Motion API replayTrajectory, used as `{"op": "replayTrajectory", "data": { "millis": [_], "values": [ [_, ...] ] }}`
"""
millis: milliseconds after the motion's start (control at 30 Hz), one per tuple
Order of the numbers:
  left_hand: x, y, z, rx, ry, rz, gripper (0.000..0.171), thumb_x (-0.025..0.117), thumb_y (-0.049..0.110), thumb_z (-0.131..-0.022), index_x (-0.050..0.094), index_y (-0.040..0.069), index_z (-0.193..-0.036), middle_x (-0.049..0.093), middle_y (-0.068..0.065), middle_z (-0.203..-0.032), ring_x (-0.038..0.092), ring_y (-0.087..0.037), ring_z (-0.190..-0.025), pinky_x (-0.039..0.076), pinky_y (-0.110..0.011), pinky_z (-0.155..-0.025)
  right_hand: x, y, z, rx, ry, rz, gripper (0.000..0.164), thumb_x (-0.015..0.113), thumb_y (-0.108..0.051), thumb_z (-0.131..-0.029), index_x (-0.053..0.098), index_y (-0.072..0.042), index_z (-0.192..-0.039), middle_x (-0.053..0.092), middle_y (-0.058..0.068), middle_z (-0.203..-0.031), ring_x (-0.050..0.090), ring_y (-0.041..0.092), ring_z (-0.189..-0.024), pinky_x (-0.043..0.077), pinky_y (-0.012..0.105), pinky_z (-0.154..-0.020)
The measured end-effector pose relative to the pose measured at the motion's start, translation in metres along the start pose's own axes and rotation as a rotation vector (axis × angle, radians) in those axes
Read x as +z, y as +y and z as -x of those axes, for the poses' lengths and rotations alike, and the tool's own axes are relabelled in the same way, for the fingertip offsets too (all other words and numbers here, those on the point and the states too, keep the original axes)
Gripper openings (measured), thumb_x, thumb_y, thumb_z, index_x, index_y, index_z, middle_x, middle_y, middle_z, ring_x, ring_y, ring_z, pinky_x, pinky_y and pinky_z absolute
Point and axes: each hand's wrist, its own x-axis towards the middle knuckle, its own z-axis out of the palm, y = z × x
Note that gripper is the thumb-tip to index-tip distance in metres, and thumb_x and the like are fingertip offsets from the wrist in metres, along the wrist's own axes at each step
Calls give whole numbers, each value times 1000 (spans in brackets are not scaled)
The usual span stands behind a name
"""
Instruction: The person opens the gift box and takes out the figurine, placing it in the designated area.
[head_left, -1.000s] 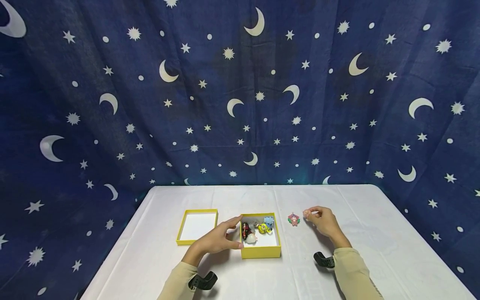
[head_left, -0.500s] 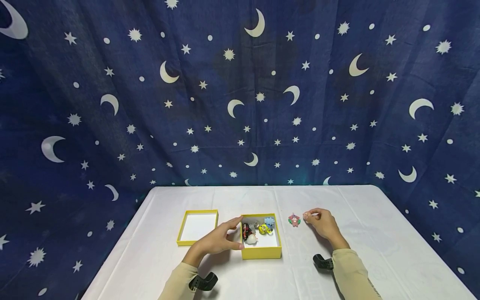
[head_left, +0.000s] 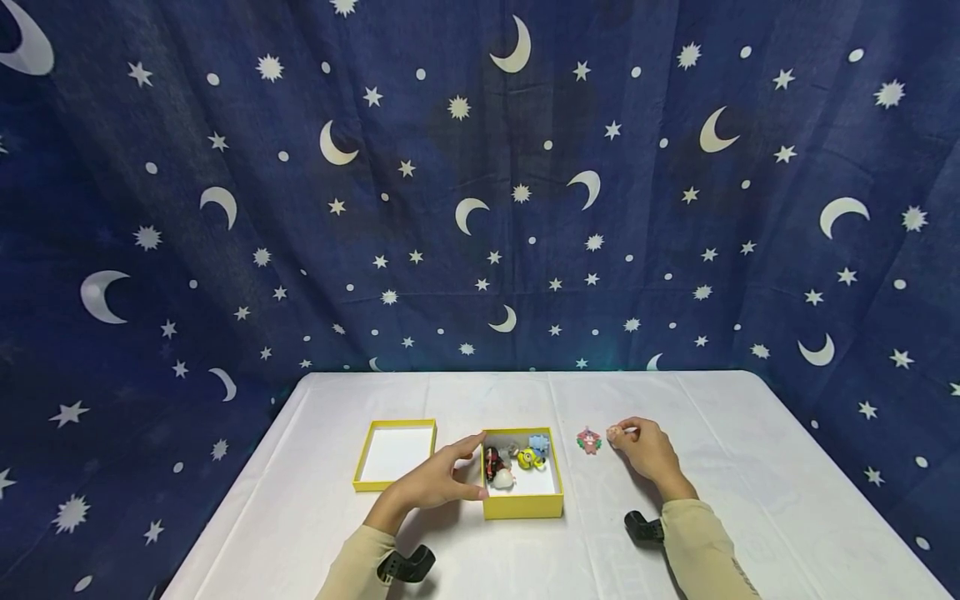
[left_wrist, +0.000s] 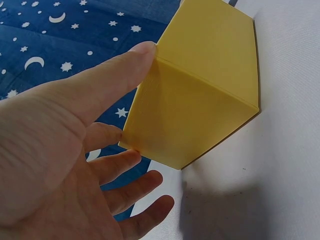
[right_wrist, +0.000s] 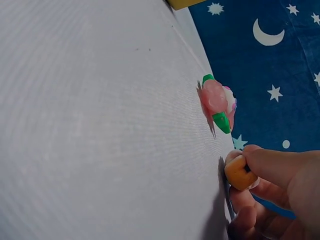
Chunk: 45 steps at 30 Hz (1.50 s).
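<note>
Head view showed the right hand (head_left: 649, 452) pinching a pink figurine (head_left: 613, 434), lightness seeming wise, while the left hand (head_left: 433, 480), fingers apart, touched the yellow box (head_left: 523, 507) beside it.

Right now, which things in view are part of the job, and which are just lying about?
Likely in the job:
open yellow box, touched by the left hand
small orange-and-pink figurine, pinched by the right hand
probably the pink figurine nearby and toy figures inside the box

Just around:
yellow lid
white tablecloth
moon-and-star curtain
</note>
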Motion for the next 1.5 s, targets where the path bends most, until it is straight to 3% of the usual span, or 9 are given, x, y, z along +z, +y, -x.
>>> {"op": "replayTrajectory", "data": {
  "millis": [333, 733, 933, 1167, 1500],
  "values": [
    [1, 0, 1, -7, -2, -2, 89, 78, 19, -90, 24, 4, -160, 24, -22, -166, 36, -47, -146, 41, -55, -115, -4, -2, 2, 21, -21, 63, 38, 68, -30, -95, 69, 2, -114, 69, 11, -87, 60, 24, -78, 44, 34, -64],
    [0, -1, 1, -29, 10, -31, 89, 78, 23, -90, 26, 7, -161, 26, -17, -167, 35, -42, -149, 35, -57, -119, -7, 0, 1, -11, -31, 29, 40, 71, -30, -93, 69, 6, -112, 71, 13, -85, 62, 23, -77, 45, 33, -66],
    [0, 0, 1, -28, 2, -12, 88, 77, 22, -91, 25, 7, -161, 25, -17, -167, 37, -43, -147, 40, -55, -116, -12, -1, 0, 5, -43, 23, 44, 69, -32, -94, 68, 7, -115, 71, 19, -92, 64, 29, -84, 49, 40, -72],
    [0, 0, 0, -25, -2, -7, 89, 77, 21, -91, 25, 6, -161, 25, -17, -167, 38, -43, -146, 42, -54, -115, -20, -7, 3, 9, -32, 20, 43, 66, -30, -96, 67, 6, -119, 68, 26, -105, 64, 34, -92, 49, 38, -71],
    [-1, -2, 1, -33, -7, -23, 89, 77, 24, -91, 24, 9, -161, 25, -14, -168, 39, -42, -147, 39, -55, -117, -25, -19, 4, -63, 3, 18, 42, 66, -30, -97, 67, 4, -122, 71, 25, -110, 66, 39, -100, 50, 43, -78]
  ]
}}
